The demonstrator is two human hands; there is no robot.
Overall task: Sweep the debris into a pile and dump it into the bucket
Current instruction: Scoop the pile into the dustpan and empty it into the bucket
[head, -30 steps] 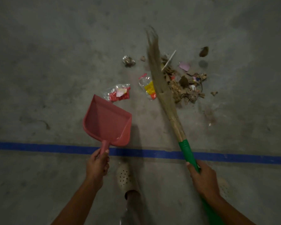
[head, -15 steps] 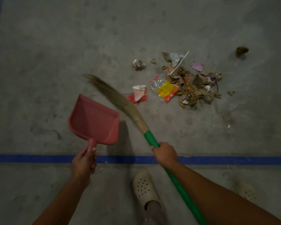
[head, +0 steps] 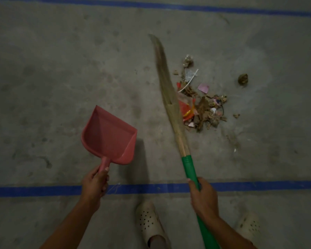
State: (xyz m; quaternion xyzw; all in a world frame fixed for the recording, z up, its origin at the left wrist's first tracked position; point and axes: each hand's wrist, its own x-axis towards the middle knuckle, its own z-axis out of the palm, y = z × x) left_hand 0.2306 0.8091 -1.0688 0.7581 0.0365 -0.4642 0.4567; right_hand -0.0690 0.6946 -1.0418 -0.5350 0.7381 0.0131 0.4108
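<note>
1. Debris (head: 204,106) heaped loosely on the concrete floor (head: 43,78); one brown clump (head: 243,79) well apart to the right.
2. Grass broom (head: 169,97) pressed against the pile's left edge, likely herding scraps together.
3. Right hand (head: 203,196) clenched round the green handle.
4. Left hand (head: 95,183) gripping the red dustpan (head: 109,135), held clear, probably ready for scooping.
5. No bucket in view.

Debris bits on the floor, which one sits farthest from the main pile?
The brown clump, alone on bare floor to the right of the pile.
</note>
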